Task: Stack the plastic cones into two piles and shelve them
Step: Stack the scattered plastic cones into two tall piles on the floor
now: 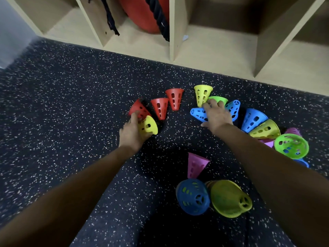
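Several perforated plastic cones lie scattered on the dark speckled floor. My left hand [132, 132] grips a yellow cone [148, 126] lying on its side, with a finger touching a tipped red cone [138, 107]. Two more red cones [160, 107] [174, 98] stand wide end up beside it. My right hand [216, 115] reaches over a blue cone [197, 114] and rests on a green cone [218, 99], next to a yellow cone [203, 94]; its fingers' hold is hidden. More blue, yellow, green and purple cones curve off to the right [253, 120].
A wooden shelf unit [171, 32] with open floor-level compartments runs along the far edge; one holds a red ball [142, 13] and a black rope. Near me lie a pink cone [195, 164], a dark blue cone [193, 196] and a yellow-green cone [229, 198].
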